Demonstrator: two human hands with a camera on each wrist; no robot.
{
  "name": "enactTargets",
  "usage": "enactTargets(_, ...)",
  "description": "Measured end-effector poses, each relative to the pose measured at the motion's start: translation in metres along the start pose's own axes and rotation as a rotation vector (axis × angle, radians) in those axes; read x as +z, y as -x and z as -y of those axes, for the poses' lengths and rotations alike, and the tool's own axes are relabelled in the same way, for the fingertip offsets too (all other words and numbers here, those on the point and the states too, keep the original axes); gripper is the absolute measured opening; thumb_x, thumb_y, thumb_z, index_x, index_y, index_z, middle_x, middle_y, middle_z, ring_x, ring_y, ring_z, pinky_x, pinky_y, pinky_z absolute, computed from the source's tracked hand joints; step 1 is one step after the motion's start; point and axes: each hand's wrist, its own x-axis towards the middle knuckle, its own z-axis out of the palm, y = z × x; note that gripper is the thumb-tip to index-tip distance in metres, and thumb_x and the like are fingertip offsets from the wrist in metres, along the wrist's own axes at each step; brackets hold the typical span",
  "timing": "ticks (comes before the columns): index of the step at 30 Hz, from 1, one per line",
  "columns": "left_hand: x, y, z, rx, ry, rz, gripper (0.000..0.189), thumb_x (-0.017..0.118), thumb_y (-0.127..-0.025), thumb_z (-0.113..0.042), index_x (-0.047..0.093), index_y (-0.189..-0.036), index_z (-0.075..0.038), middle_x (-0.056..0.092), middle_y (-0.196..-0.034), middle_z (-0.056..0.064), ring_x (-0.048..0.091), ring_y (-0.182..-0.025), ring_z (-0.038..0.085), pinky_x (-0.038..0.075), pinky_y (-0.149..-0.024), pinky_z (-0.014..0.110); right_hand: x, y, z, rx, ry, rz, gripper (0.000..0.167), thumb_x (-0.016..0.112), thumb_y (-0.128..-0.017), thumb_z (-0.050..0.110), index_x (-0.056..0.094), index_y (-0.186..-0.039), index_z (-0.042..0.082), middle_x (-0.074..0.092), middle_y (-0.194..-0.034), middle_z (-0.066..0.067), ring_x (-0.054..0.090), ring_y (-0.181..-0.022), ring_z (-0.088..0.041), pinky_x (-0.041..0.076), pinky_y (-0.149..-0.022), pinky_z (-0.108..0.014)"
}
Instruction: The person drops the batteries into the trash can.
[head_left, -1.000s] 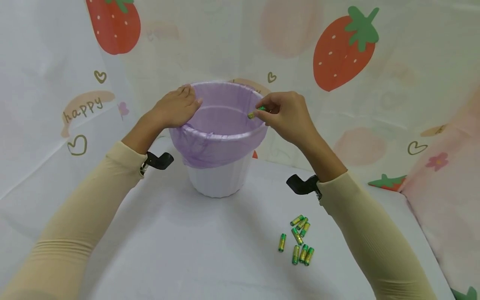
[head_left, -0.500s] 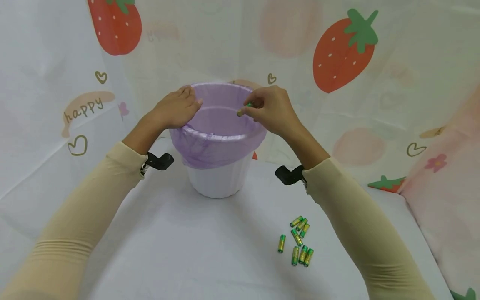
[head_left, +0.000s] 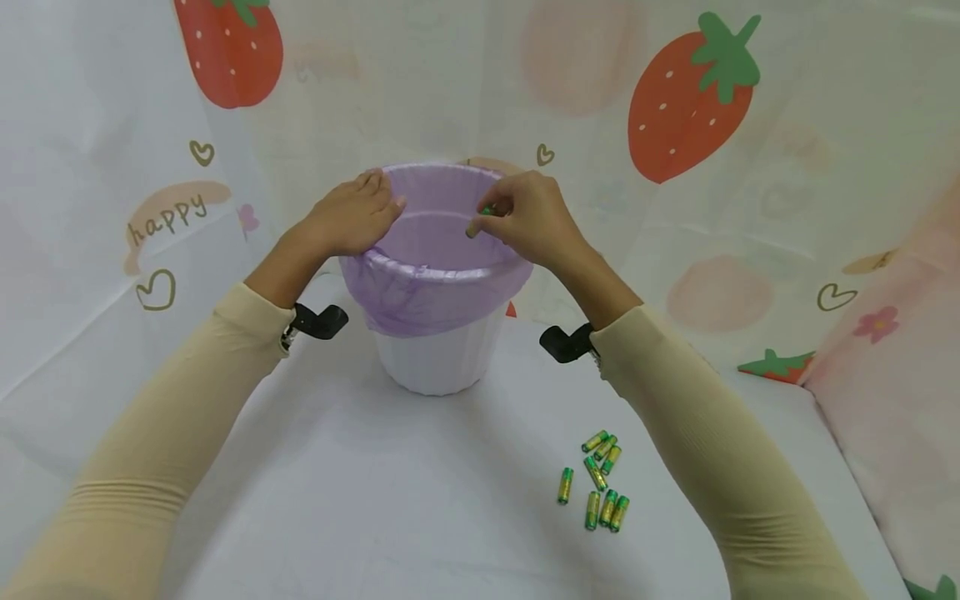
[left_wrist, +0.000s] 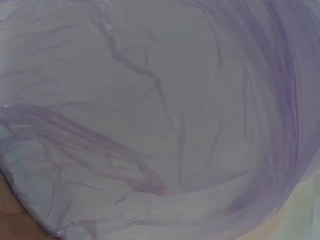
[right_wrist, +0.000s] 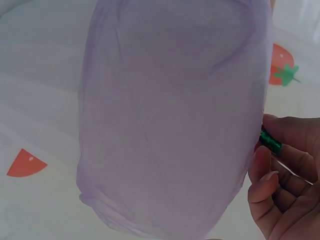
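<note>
A white trash can [head_left: 438,367] lined with a purple plastic bag [head_left: 442,300] stands upright on the white surface. My left hand [head_left: 352,215] rests on its left rim, the thumb reaching over the inside edge. In the left wrist view, the bag [left_wrist: 200,125] fills most of the frame. Over the right side of the opening, my right hand [head_left: 528,218] pinches a green and gold battery [head_left: 472,228] between thumb and fingers. The battery's green end [right_wrist: 270,141] also shows in the right wrist view, the rest hidden behind the bag.
Several green and gold batteries [head_left: 595,472] lie loosely grouped on the white cloth [head_left: 390,500], right of and in front of the can. Behind it hangs a white backdrop [head_left: 420,75] printed with strawberries. A pinkish cloth [head_left: 900,400] borders the right side.
My right hand has moved left with the battery, from the can's right rim to over the opening. The left hand and the loose batteries have stayed put.
</note>
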Motion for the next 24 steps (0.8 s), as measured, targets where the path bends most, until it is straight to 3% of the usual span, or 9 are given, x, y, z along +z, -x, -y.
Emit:
enactTargets(8,-0.001,0.001,0.0,0.002,0.006,0.004,0.071,0.008,-0.11,-0.039,0.001,-0.153,0.017,-0.004,-0.163,0.034,-0.005,-0.153,0.043,-0.001,-0.125,0.05,0.002,-0.003,0.004,-0.013,0.022,0.02,0.017,0.076,-0.092,0.016,0.078,-0.102,0.003,0.076,-0.093,-0.008,0.069,-0.082,-0.015,0.056,-0.072,-0.028)
enactTargets(24,-0.003,0.002,-0.003,-0.004,0.001,0.013,0.071,0.008,-0.11,-0.038,0.0,-0.153,0.017,-0.004,-0.163,0.034,-0.005,-0.153,0.043,0.0,-0.125,0.051,-0.005,0.011,-0.002,-0.011,0.05,0.002,0.014,0.075,-0.093,0.018,0.078,-0.099,0.006,0.075,-0.091,-0.006,0.065,-0.085,-0.017,0.053,-0.076,-0.03)
